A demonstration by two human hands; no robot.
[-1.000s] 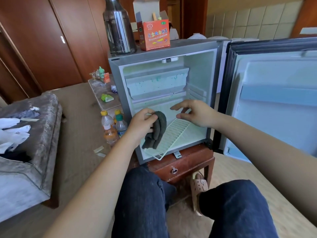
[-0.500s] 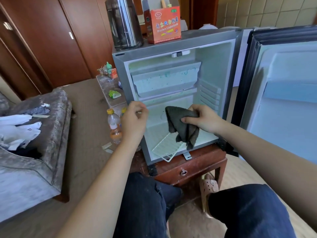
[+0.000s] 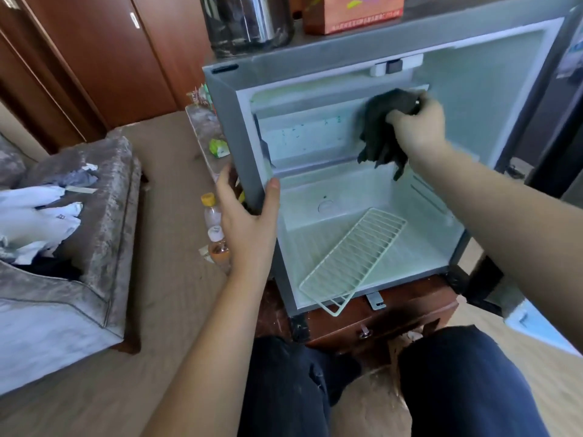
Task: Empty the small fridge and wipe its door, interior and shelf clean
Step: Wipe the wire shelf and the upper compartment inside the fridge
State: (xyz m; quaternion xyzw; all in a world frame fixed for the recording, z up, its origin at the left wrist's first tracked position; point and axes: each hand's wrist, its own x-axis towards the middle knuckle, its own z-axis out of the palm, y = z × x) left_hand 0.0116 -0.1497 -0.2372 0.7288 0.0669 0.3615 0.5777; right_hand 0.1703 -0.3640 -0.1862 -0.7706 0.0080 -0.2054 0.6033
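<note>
**Cloth climbs from shelf height to the freezer flap**

Half a second ago the dark cloth (image 3: 378, 134) hung low over the wire shelf (image 3: 353, 260). The right hand (image 3: 416, 127) has since carried it to the upper right corner of the freezer flap (image 3: 303, 137), fingers curled round the bunched fabric and apparently pressing it there. The left hand (image 3: 249, 222) has slid down the fridge (image 3: 233, 121) and grips its grey left wall, thumb on the front edge and fingers round the outside, seemingly as a brace.

Emptying looks finished, since no food shows inside. Wiping of the interior seems only begun: small greenish specks dot the flap, and a dark spot sits on the rear step. The shelf is off its rails and lies slantwise on the fridge floor, one corner past the front lip. It will likely need lifting out before the floor is wiped. The door (image 3: 536, 323) stands open at right, mostly out of frame, so its condition cannot be judged.

Drink bottles (image 3: 213, 212) stand on the carpet just left, partly behind the left hand. A metal flask (image 3: 249, 23) and an orange carton (image 3: 353, 11) sit on top of the fridge, and a wooden stand (image 3: 378, 323) is underneath. A grey couch (image 3: 94, 247) is well apart.
</note>
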